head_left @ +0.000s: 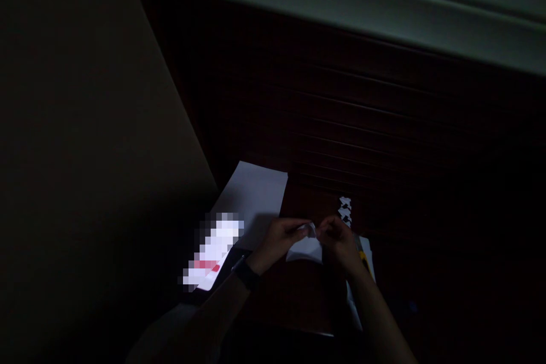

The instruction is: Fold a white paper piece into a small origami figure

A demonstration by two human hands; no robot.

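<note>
In the dim light, a small piece of white paper [305, 251] with a curled upper edge is between my two hands. My left hand [279, 238], wearing a dark watch, pinches the paper's upper left part between thumb and fingers. At the paper's upper right edge, my right hand [338, 239] is closed with its fingertips together; the curled edge runs up to them. Just beyond the right hand lies a row of small folded white paper pieces [344, 211]. A yellow-and-grey tool [363, 259], its kind unclear, is partly hidden by my right wrist.
Larger white sheets [258, 187] lie left of my hands. Nearer me, a device with a bright screen [213, 253] glows, its content blurred out. More white paper [369, 247] is beneath the yellow tool. A pale wall [85, 96] rises at left, and a light ledge [341, 17] crosses the top.
</note>
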